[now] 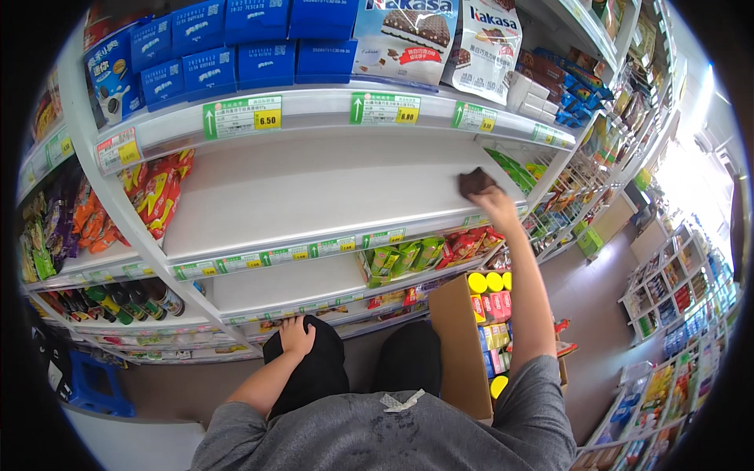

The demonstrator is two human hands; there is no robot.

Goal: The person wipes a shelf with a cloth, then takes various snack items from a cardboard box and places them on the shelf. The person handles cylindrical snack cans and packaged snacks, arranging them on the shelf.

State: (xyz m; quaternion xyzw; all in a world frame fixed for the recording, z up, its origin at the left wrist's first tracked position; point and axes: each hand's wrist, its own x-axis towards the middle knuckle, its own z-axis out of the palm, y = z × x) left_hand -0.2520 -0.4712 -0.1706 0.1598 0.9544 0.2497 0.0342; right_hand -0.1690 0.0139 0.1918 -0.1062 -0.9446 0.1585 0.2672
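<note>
My right hand [496,206] reaches out to the right end of a white shelf board [318,188]. Its fingers grip a crumpled dark brown cloth [476,182], which lies against the board and looks slightly blurred. My left hand [297,337] rests on my left knee, over black trousers, and holds nothing. Below my right arm stands an open cardboard box [459,341] with yellow-lidded tubs and small colourful packets inside; the arm hides part of it.
Blue biscuit boxes [265,62] and Kakasa bags [406,41] fill the shelf above. Green snack packs [406,256] stand on the shelf below. Red bags [159,194] hang over the left side. A blue plastic stool [100,382] is on the floor at lower left.
</note>
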